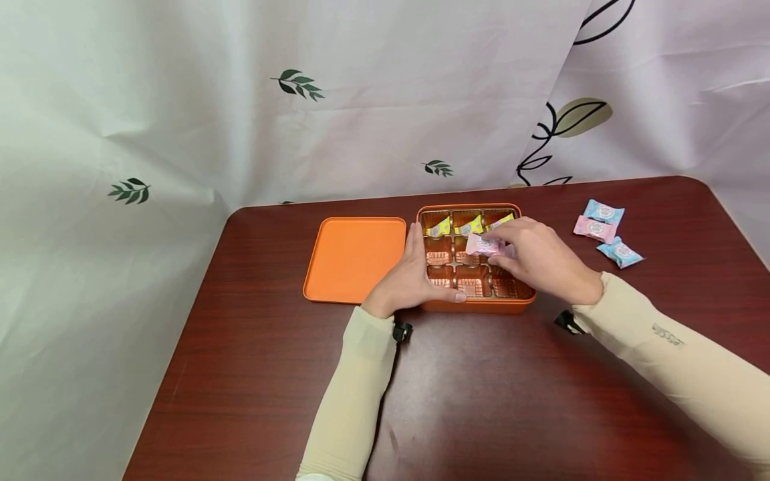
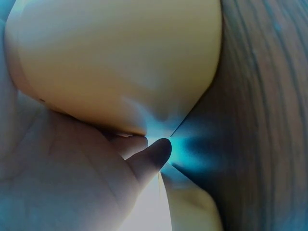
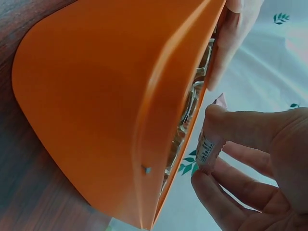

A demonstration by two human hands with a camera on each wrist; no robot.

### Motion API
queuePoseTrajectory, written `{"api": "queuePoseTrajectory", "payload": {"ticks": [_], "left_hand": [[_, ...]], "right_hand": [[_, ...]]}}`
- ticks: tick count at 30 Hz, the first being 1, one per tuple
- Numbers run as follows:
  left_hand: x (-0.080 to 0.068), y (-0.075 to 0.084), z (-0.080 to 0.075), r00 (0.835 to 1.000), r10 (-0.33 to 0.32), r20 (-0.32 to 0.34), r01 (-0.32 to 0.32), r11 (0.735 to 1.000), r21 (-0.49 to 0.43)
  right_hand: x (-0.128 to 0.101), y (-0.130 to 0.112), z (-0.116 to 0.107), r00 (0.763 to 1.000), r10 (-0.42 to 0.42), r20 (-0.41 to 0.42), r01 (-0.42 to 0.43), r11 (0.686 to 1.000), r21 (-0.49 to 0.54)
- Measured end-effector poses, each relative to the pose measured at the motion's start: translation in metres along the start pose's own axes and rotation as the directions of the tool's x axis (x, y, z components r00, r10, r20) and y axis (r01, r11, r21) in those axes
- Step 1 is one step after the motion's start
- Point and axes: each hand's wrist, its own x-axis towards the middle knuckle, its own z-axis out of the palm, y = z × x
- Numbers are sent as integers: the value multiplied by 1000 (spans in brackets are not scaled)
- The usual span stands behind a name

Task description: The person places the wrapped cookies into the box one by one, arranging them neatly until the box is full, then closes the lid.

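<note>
I have the pink sweet (image 1: 483, 245) pinched in my right hand (image 1: 541, 259), thumb on one side and fingertips on the other, and it hangs over the middle row of the box (image 1: 475, 305), toward its right side. The right wrist view shows it better: the wrapped sweet (image 3: 208, 150) sits between my thumb and forefinger just beside the orange rim of the box (image 3: 110, 110), not yet down in a cell. I judge it very light, a small firm lump inside a crinkly, slightly slick wrapper with loose crimped ends. The ends would slip or tear, so the body of the sweet is the place to hold, across its short width, with a gentle pinch; a hard squeeze could deform it.

My left hand (image 1: 412, 277) lies against the box's left wall with straight fingers along the rim and the thumb across the near edge, steadying it without curling round anything. The left wrist view is too close and washed out to add much beyond palm and thumb pressed against the box. The box looks like thin metal or plastic with a flimsy gold tray inside, so I expect it to slide easily on the table (image 1: 481, 414) if nudged.

The back row holds three yellow sweets (image 1: 470, 226); the other cells look bare. The lid (image 1: 355, 257) lies flat just left of the box. Three more sweets (image 1: 604, 230), two blue and one pink, sit well apart to the right.
</note>
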Motion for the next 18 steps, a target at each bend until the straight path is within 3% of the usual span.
{"api": "queuePoseTrajectory", "payload": {"ticks": [18], "left_hand": [[0, 2, -1, 1000, -14, 0, 14, 1000, -19]], "right_hand": [[10, -5, 3, 998, -13, 59, 13, 1000, -2]]}}
